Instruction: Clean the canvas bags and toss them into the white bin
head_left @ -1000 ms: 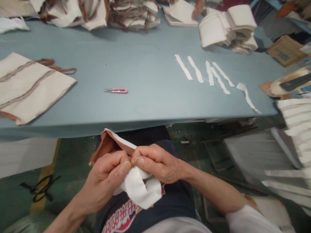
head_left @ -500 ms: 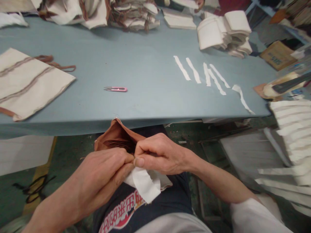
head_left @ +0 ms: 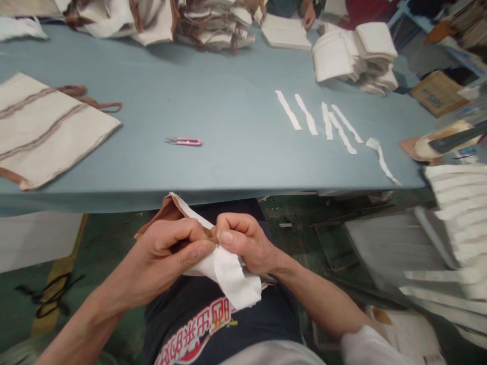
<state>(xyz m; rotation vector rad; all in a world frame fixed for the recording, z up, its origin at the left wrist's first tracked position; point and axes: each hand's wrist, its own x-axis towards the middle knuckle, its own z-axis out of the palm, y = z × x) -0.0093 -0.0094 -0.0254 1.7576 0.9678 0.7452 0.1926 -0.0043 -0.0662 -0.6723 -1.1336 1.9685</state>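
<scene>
Above my lap, my left hand [head_left: 177, 248] pinches the edge of a brown-lined white cloth piece [head_left: 192, 208], whose folded corner rises near the table edge. Pressed close against it, my right hand [head_left: 243, 241] has thumb and forefinger closed on the same edge, at the top of a white fabric strip [head_left: 238, 281]. This strip hangs below my fingertips over my dark apron [head_left: 205, 329]. The exact spot between my fingertips is hidden. Pink thread snips [head_left: 184, 142] lie on the blue-green table [head_left: 228, 167] beyond my hands.
A cream cloth bag [head_left: 57, 132] with brown cords lies at left. Several loose white strips [head_left: 306, 114] are spread at right. Cloth stacks [head_left: 337, 58] stand at the back, near another person's hand [head_left: 308, 15]. Layered white strips [head_left: 460, 208] hang at the right.
My right hand has turned and shifted slightly, and my left fingers have rearranged. The cloth's corner has dropped and moved left, showing more white side. More of the hanging strip shows.
</scene>
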